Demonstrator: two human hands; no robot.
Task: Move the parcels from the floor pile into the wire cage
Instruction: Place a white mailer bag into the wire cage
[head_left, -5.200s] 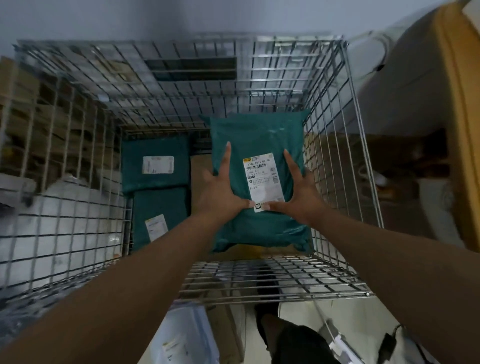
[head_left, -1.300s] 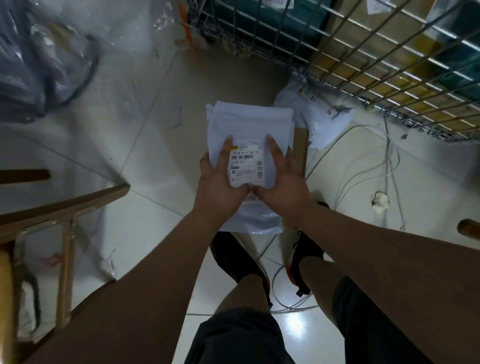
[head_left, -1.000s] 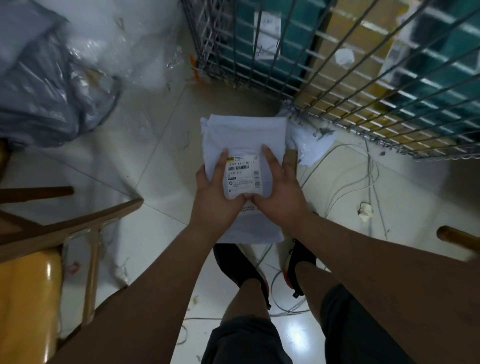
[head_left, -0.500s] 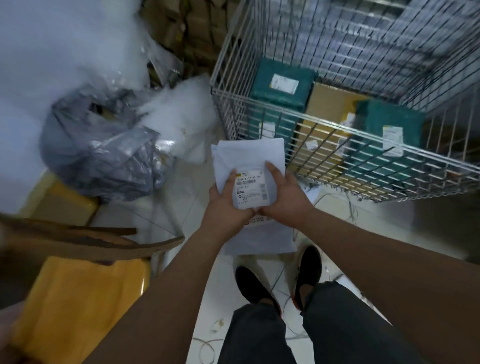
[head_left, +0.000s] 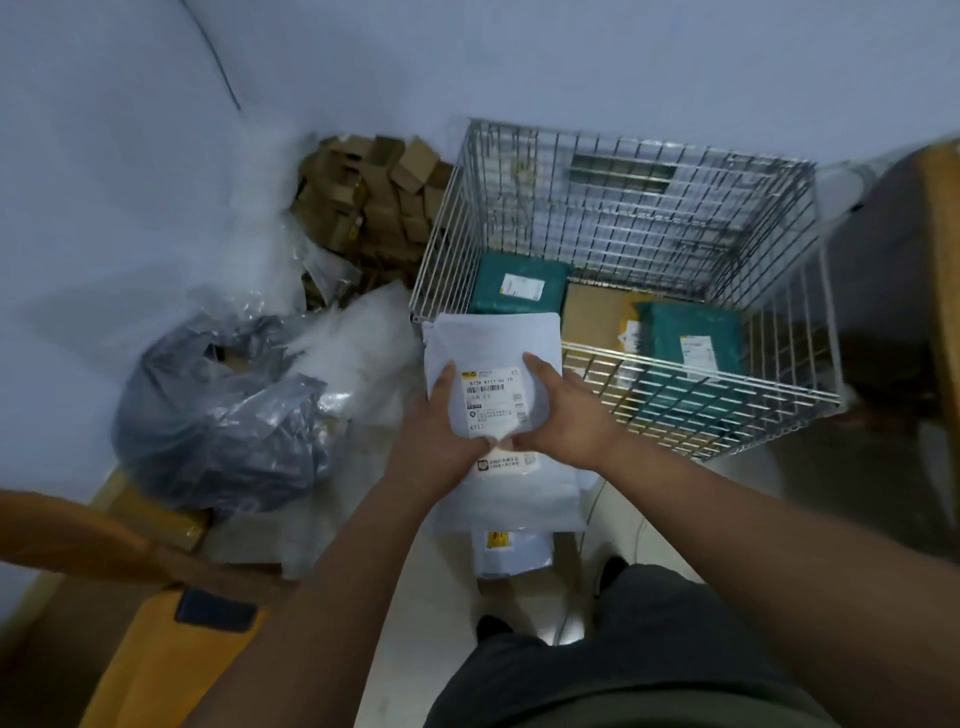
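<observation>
Both hands hold one white parcel (head_left: 493, 343) between them: the left hand (head_left: 441, 436) and the right hand (head_left: 566, 415) each have their fingers laid up its face and their thumbs meeting near the middle, so each grip is closed on the mailer from its own side. The white parcel is held up in front of the person, its far edge overlapping the near left corner of the wire cage (head_left: 623, 208), while the rest hangs over the pale floor (head_left: 415, 613).

Between the hands sits a shipping label (head_left: 491, 400) with a yellow mark at its top left, a barcode, a line that looks like "672R KT17-00 10" and "KT17" printed again lower down (the small print is too fine to read). Under the thumbs is a second sticker (head_left: 506, 462) with a round logo; its text is unreadable.

Inside the cage lie two green parcels, one at the back left (head_left: 519, 286) and one at the right (head_left: 691, 338), each with a white label, and a brown box (head_left: 592, 312) between them. Another white mailer (head_left: 511, 551) lies on the floor below the held one. To the left are a grey plastic bag (head_left: 218, 426), small cardboard boxes (head_left: 374, 197) stacked against the wall, and a wooden chair (head_left: 78, 530)
</observation>
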